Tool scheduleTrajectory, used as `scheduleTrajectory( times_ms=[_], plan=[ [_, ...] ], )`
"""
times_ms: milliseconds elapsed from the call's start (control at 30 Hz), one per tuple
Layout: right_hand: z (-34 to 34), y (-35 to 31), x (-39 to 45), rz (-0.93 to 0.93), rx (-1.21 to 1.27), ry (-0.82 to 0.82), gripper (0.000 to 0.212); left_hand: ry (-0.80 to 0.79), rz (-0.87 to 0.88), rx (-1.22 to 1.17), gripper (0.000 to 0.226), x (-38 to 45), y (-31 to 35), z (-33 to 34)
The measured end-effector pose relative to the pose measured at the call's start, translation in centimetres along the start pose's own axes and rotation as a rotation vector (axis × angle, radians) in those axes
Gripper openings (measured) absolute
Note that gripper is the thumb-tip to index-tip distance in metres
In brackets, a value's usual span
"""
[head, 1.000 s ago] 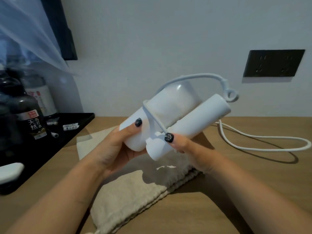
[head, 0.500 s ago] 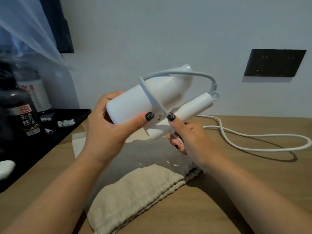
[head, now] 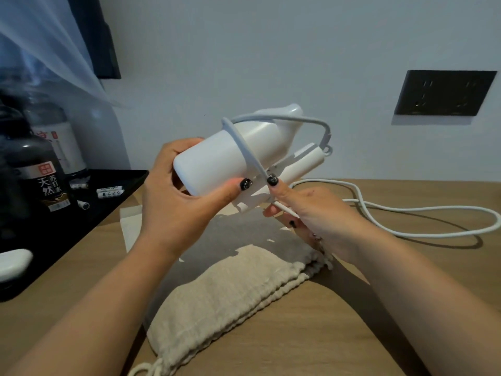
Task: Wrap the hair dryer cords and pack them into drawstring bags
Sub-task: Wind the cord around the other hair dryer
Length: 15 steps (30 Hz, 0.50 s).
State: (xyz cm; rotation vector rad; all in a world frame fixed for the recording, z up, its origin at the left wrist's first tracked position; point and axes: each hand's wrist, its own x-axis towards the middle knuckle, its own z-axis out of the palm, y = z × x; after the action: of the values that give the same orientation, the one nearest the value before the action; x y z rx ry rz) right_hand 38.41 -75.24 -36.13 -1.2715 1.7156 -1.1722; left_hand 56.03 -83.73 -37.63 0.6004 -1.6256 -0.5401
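Observation:
A white folding hair dryer (head: 230,156) is held in the air above the table, its handle folded against the barrel. My left hand (head: 179,202) grips the barrel's near end, thumb on top. One turn of the white cord (head: 244,147) crosses the barrel. My right hand (head: 306,210) pinches the cord just below the barrel, thumb on it. The rest of the cord (head: 423,210) trails in loops over the table to the right. A beige drawstring bag (head: 222,294) lies flat on the table beneath my hands.
A black tray (head: 89,213) at the left carries dark bottles (head: 38,175) and small white items. A white object (head: 13,261) sits at the left edge. A black wall socket (head: 444,93) is on the wall at the right. The table is wood (head: 325,335).
The dryer has turned so its rear end faces me and risen slightly. My left hand has shifted round the barrel; my right hand has pulled the cord down across it.

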Motion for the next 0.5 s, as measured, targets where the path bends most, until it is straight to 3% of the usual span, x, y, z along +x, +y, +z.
scheduleTrajectory(
  times_ms=[500],
  plan=[
    [-0.87,0.42,0.12,0.039,0.037,-0.047,0.056,-0.042,0.217,0.22,0.068,-0.77,-0.5,0.42]
  ],
)
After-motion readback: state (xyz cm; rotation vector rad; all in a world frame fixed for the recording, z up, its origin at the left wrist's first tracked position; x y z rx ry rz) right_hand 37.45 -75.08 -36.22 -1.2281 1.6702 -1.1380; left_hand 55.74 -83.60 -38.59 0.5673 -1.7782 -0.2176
